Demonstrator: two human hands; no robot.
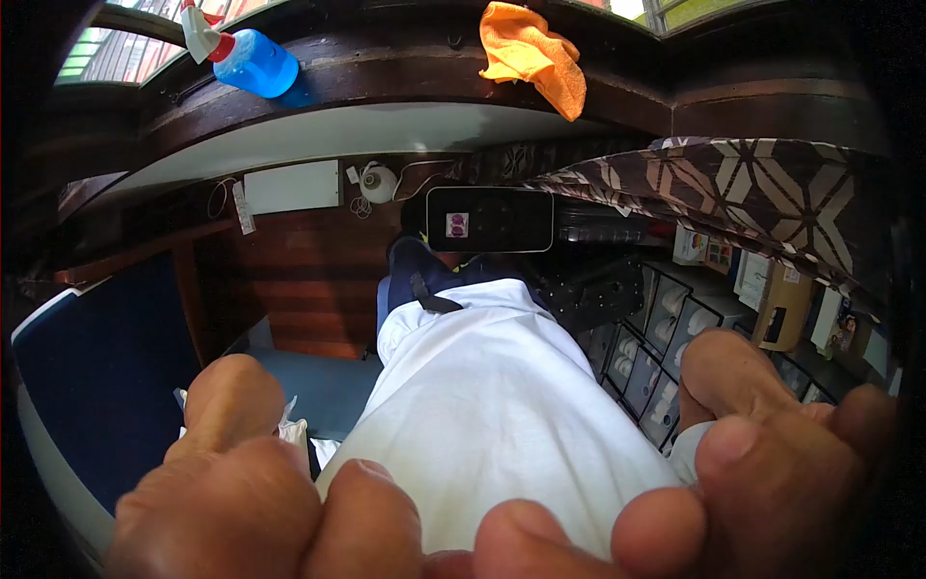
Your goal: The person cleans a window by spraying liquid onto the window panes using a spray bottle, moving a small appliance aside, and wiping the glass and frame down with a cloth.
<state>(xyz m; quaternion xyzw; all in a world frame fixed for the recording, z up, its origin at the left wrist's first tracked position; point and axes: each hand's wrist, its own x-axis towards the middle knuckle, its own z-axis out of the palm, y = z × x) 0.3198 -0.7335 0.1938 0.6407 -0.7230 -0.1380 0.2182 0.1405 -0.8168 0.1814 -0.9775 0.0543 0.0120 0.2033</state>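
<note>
Both hands are raised very close to the camera and look large along the bottom of the view. My left hand (217, 511) is at the lower left with its fingers curled; what they close on, if anything, is hidden. On the lower right, my right hand (772, 482) also has bent fingers, and its grasp is out of sight too. Between and below them is the white shirt (482, 386) I wear. Far from both hands, on the dark wooden window ledge (386, 63), are a spray bottle of blue liquid (256, 64) and a crumpled orange cloth (535, 53).
A patterned curtain (762, 183) hangs at the right, above clear-fronted drawers (666, 338) and several boxes (781, 304). A black case with a pale rim (490, 241) is straight below the ledge. To the left is a dark blue panel (106, 376).
</note>
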